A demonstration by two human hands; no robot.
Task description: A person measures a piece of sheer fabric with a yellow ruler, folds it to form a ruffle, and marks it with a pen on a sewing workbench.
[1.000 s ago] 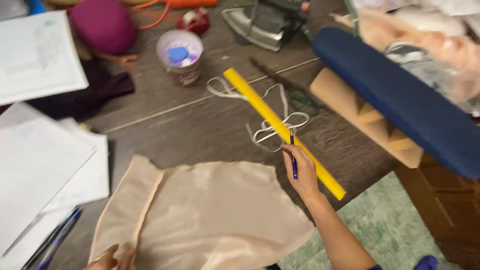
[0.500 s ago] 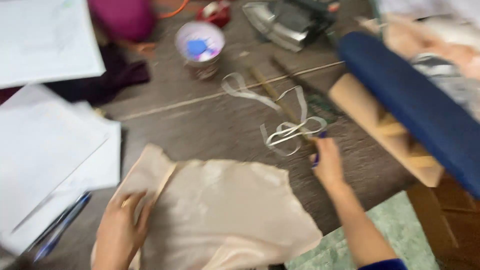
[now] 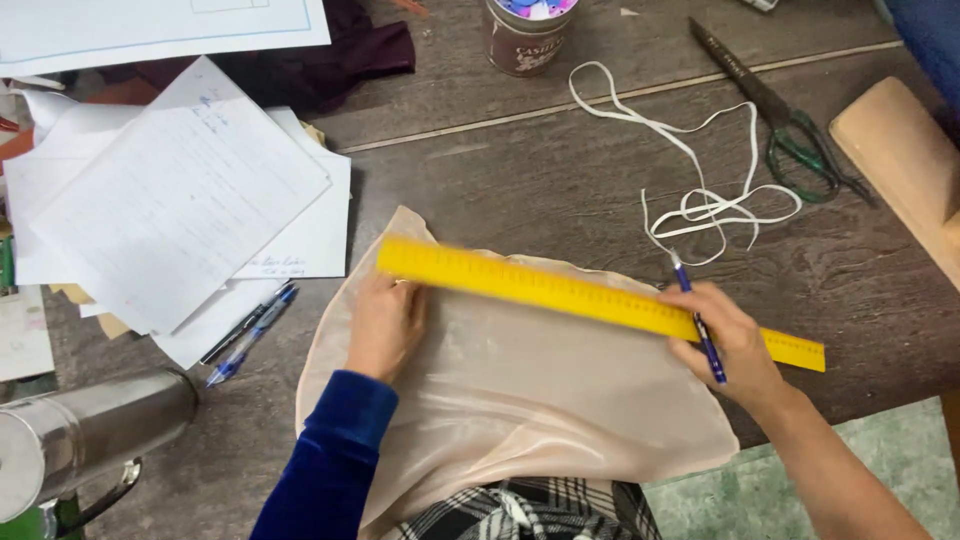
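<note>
A yellow ruler lies slantwise across the top of a pale peach piece of fabric on the dark wooden table. My left hand rests flat on the fabric just under the ruler's left end, fingers touching it. My right hand grips the ruler near its right end and also holds a blue pen between the fingers. My left sleeve is dark blue velvet.
White cord loops beyond the ruler, green-handled scissors to its right. A jar stands at the back. Paper sheets and pens lie left, a metal cylinder bottom left, a wooden block far right.
The ruler has come from the bare table at the right onto the fabric. My left hand has moved up onto the cloth under it. The view has shifted closer over the fabric.
</note>
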